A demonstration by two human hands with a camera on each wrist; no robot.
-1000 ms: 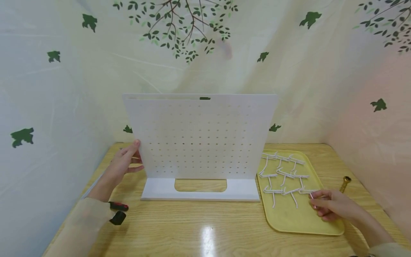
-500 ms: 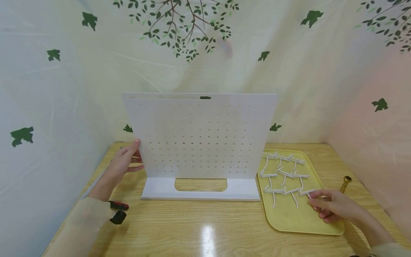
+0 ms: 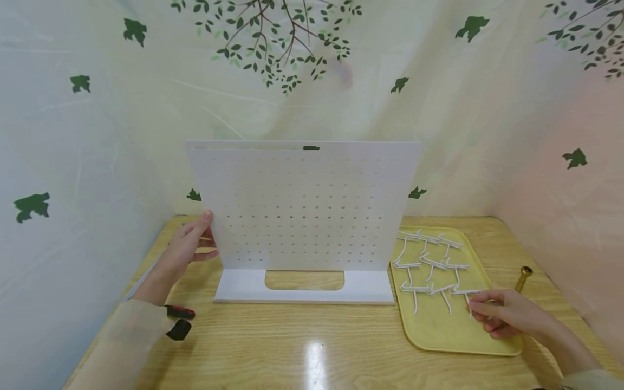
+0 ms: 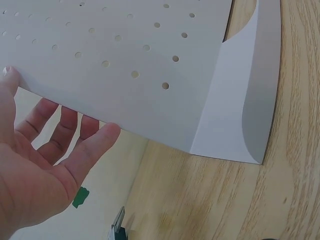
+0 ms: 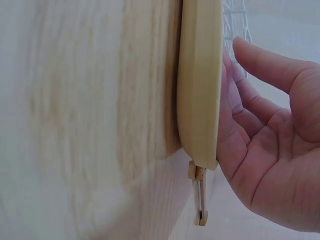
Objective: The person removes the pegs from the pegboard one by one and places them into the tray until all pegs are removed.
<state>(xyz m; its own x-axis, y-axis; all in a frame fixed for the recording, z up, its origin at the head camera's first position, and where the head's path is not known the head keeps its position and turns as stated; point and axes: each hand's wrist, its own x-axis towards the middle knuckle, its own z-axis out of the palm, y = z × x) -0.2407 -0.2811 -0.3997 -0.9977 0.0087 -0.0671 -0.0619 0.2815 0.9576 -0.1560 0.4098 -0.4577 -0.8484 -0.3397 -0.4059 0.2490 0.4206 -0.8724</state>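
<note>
A white pegboard (image 3: 302, 184) stands upright on its white base at the middle of the table. My left hand (image 3: 187, 241) holds its left edge, with the thumb on the front face and several fingers behind in the left wrist view. Several white wire pegboard hooks (image 3: 424, 241) lie in rough rows on a yellow tray (image 3: 453, 338) to the right. My right hand (image 3: 507, 311) pinches the nearest right hook (image 3: 460, 292) at its prong, low over the tray. In the right wrist view the tray's rim hides part of the fingers.
A brass-coloured fitting (image 3: 524, 277) stands on the table beyond the tray's right edge. Near my left wrist is a red and black object (image 3: 180, 312). Patterned pale sheets (image 3: 302, 108) enclose the back and sides of the wooden table (image 3: 273, 346).
The hook at my right fingertips has turned and shifted slightly left, and more of its prong shows. My left hand and the pegboard have stayed put.
</note>
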